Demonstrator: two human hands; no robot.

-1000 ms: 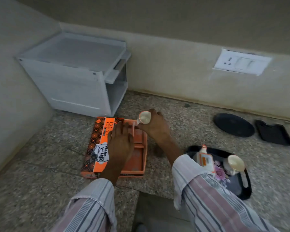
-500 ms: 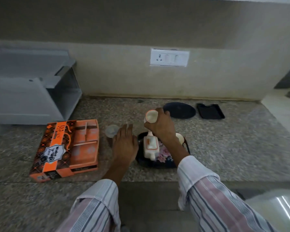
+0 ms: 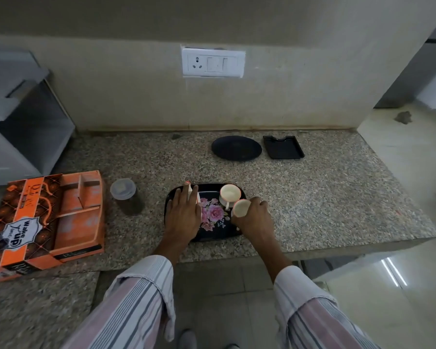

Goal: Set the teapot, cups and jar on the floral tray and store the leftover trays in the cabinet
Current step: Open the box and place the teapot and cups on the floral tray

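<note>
Your right hand (image 3: 253, 217) has its fingers curled around a cup (image 3: 241, 208), held tilted at the right edge of the floral tray (image 3: 212, 235), low in the middle of the frame. Your left hand (image 3: 185, 215) lies flat on the tray's left side with the fingers straight and slightly spread, against the teapot (image 3: 192, 193) (most of it is hidden under that hand). Another cup (image 3: 229, 193) already stands on the tray, just above and touching close to the one you hold.

The main risk is at the set-down. The held cup is tipped and hangs over the tray's rim, so if you release it there it could catch the raised edge and topple onto the desk (image 3: 325, 197), or knock the standing cup by its handle. Your left hand pressing one side could also make the tray slide or rock as the cup lands.

The jar (image 3: 127, 196) still waits on the desk left of the tray, near the orange box (image 3: 48, 220), and space for it looks tight. The round tray (image 3: 236, 148) and small rectangular tray (image 3: 283, 147) lie in the upper middle, not yet stored in the cabinet (image 3: 23, 122) at the upper left.
</note>
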